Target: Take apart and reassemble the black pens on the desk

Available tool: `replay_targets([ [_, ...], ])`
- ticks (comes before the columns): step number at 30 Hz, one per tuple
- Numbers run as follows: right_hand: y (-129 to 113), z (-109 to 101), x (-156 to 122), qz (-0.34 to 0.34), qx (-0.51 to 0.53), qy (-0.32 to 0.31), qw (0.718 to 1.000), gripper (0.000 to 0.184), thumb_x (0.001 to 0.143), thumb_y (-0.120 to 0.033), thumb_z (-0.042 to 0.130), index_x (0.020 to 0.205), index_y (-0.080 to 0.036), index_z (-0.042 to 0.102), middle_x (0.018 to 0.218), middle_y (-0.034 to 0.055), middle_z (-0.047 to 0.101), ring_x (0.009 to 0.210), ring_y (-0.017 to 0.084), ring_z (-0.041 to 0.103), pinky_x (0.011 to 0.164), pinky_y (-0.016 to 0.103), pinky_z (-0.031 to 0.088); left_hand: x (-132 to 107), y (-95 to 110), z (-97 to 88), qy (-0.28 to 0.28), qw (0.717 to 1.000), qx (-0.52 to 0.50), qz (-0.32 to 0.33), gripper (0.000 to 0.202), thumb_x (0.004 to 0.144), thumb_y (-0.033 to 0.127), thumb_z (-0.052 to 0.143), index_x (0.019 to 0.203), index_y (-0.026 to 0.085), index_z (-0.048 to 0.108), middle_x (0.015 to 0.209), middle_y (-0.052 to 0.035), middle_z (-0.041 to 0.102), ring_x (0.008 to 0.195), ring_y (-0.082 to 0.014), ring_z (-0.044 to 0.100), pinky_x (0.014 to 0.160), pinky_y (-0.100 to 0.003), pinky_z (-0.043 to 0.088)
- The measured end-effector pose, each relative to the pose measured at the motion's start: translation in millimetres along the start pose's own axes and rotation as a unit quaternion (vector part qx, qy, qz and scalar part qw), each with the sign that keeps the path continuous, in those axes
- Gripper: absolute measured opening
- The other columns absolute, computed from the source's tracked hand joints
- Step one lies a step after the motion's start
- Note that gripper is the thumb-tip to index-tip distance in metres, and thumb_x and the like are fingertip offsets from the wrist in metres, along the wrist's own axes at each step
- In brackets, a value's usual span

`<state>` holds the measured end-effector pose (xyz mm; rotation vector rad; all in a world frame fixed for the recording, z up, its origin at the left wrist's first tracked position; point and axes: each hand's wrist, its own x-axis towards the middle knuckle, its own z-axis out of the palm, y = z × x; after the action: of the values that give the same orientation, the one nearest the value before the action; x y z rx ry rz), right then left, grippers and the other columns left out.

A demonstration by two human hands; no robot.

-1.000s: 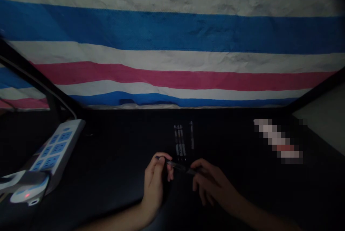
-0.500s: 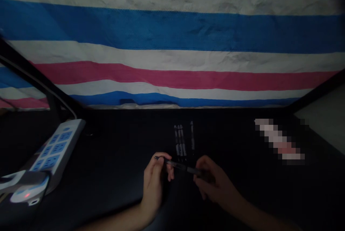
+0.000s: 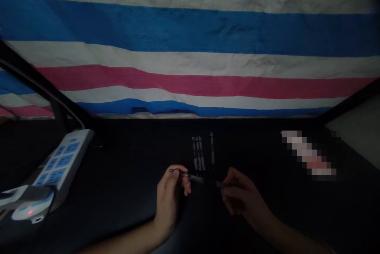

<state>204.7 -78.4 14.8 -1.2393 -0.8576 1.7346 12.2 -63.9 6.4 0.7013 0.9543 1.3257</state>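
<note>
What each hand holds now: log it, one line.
left hand: pen part | right hand: dark slender piece | table: three pens together, one pen apart

Four lying pens [image 3: 212, 153] — two pen pieces [image 3: 194, 177], two hands [image 3: 168, 198] — one power strip [image 3: 79, 139], one striped sheet [image 3: 190, 28]

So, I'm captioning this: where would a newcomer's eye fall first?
Probably the striped sheet across the upper half. Next, the white power strip at left, a red light glowing by its near end. Then, low in the centre, the left hand holding a pen and the right hand a slim dark piece.
</note>
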Motion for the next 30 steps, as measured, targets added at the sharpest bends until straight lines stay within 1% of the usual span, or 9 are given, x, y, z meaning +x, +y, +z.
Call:
replay_targets([
  [3,1,-7,1,-0.032,0.053,0.068,0.996,0.013,0.06,-0.013,0.052,0.064,-0.02,0.042,0.046,-0.0093,0.043,0.037,0.004,0.033,0.039,0.019,0.019,0,2,0.5,0.01,1.0,-0.007,0.004,0.024,0.086,0.036,0.056,0.088,0.013,0.062,0.059,-0.0001,0.056,0.052,-0.012,0.05,0.05,-0.023,0.039],
  [5,1,-11,2,-0.06,0.083,0.099,0.99,0.014,0.055,-0.01,0.05,0.06,-0.02,0.041,0.047,-0.0089,0.04,0.041,0.005,0.03,0.041,0.02,0.018,0,3,1.1,0.012,1.0,-0.014,0.007,0.023,0.085,0.036,0.057,0.087,0.014,0.062,0.06,-0.0002,0.056,0.053,-0.0122,0.05,0.05,-0.023,0.04],
  [9,2,-16,4,-0.086,0.107,0.103,0.985,0.012,0.054,-0.01,0.048,0.058,-0.02,0.042,0.046,-0.0082,0.036,0.042,0.006,0.027,0.043,0.022,0.019,1,7,2.7,0.017,0.999,-0.031,0.015,0.022,0.085,0.036,0.057,0.088,0.014,0.062,0.062,-0.0007,0.057,0.054,-0.013,0.052,0.051,-0.024,0.041],
  [18,-3,-11,3,-0.094,0.071,0.117,0.986,0.011,0.054,-0.012,0.049,0.058,-0.02,0.042,0.049,-0.0078,0.037,0.043,0.006,0.027,0.043,0.022,0.018,-1,8,3.3,0.019,0.999,-0.034,0.005,0.024,0.082,0.036,0.062,0.088,0.013,0.063,0.061,-0.0015,0.058,0.054,-0.0134,0.053,0.05,-0.024,0.041],
  [20,-2,-9,3,-0.091,0.061,0.106,0.988,0.014,0.054,-0.01,0.05,0.059,-0.019,0.041,0.049,-0.0084,0.038,0.043,0.005,0.029,0.042,0.02,0.018,-2,6,2.6,0.008,0.999,-0.035,0.003,0.023,0.083,0.035,0.06,0.088,0.013,0.063,0.062,-0.0017,0.059,0.054,-0.0132,0.054,0.05,-0.024,0.042],
  [22,-1,-6,1,-0.088,0.03,0.076,0.993,0.016,0.059,-0.01,0.054,0.062,-0.02,0.041,0.048,-0.0094,0.04,0.041,0.004,0.031,0.041,0.019,0.019,-3,4,2.0,-0.004,0.999,-0.031,0.0,0.022,0.085,0.034,0.059,0.089,0.012,0.064,0.062,-0.0023,0.059,0.055,-0.0132,0.054,0.051,-0.024,0.042],
  [25,0,-1,-2,-0.102,-0.061,0.024,0.993,0.017,0.07,-0.016,0.061,0.072,-0.021,0.045,0.054,-0.0074,0.054,0.041,0.007,0.046,0.043,0.02,0.033,-4,2,1.4,-0.014,1.0,-0.019,0.0,0.025,0.086,0.034,0.058,0.092,0.011,0.064,0.061,-0.0033,0.06,0.055,-0.0134,0.054,0.052,-0.024,0.042],
  [27,1,2,-4,-0.124,-0.125,0.008,0.984,0.017,0.077,-0.022,0.063,0.078,-0.021,0.046,0.065,-0.0027,0.064,0.05,0.011,0.058,0.051,0.024,0.044,-4,1,1.3,-0.01,1.0,-0.017,0.004,0.026,0.086,0.035,0.059,0.092,0.011,0.065,0.06,-0.0035,0.06,0.054,-0.0137,0.054,0.052,-0.024,0.042],
  [30,3,2,-5,-0.149,-0.179,0.012,0.972,0.018,0.083,-0.031,0.062,0.082,-0.021,0.047,0.075,0.0019,0.068,0.058,0.014,0.064,0.055,0.026,0.048,-3,1,1.1,-0.003,1.0,-0.019,0.008,0.027,0.085,0.036,0.059,0.091,0.011,0.065,0.06,-0.0037,0.06,0.054,-0.0139,0.054,0.051,-0.024,0.043],
])
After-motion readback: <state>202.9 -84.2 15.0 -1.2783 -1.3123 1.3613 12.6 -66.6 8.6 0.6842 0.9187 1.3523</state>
